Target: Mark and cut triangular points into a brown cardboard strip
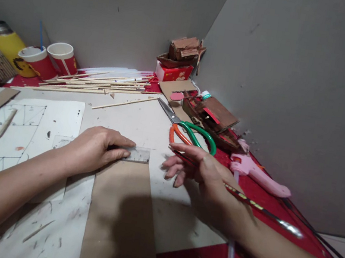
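Note:
My left hand [100,150] presses a clear ruler [139,155] between thumb and forefinger. The ruler lies across the far end of a brown cardboard strip [114,207]. To its right, my right hand [206,175] is raised above the white paper, holding a black pencil [248,200] with yellow markings. The pencil's shiny end points back to the right, past my wrist; the fingers partly hide its front part. Just beyond my right hand lies a pair of scissors [178,122] with one orange and one green handle, blades toward the far left.
Thin wooden sticks [100,86] lie across the back. At the left stand two red-and-white cups [63,59] and a yellow bottle [5,43]. A brown model boat [214,116] and a pink glue gun [260,175] line the right wall. A drawn sheet [34,124] lies left.

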{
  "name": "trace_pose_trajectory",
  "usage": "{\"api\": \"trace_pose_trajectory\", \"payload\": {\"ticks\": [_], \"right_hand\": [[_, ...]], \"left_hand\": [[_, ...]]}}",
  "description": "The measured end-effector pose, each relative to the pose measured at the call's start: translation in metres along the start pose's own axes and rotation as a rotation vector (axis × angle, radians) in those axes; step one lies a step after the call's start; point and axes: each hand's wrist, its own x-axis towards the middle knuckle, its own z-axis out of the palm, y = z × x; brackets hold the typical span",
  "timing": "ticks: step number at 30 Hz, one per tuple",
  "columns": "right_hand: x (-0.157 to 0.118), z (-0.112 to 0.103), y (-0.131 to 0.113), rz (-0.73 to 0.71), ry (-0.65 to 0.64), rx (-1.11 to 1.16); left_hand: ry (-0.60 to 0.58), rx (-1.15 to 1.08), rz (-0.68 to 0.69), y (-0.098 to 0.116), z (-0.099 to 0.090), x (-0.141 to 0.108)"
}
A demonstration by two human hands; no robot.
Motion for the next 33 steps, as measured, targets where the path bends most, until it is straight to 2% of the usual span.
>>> {"api": "trace_pose_trajectory", "payload": {"ticks": [4, 8, 11, 17, 33], "right_hand": [[-0.003, 0.006, -0.017, 0.084, 0.068, 0.006], [-0.003, 0.023, -0.028, 0.219, -0.018, -0.002], [0.002, 0.039, -0.023, 0.299, -0.045, -0.046], [0.013, 0.046, -0.005, 0.301, -0.036, -0.040], [0.011, 0.050, 0.003, 0.176, -0.076, -0.269]], "left_hand": [[-0.019, -0.008, -0.013, 0.000, 0.000, 0.001], [-0.018, 0.004, -0.019, 0.000, 0.001, 0.001], [-0.017, 0.018, -0.022, 0.000, 0.002, 0.001], [-0.001, 0.002, -0.007, 0.001, 0.005, 0.000], [0.030, 0.023, 0.005, -0.001, 0.008, 0.000]]}}
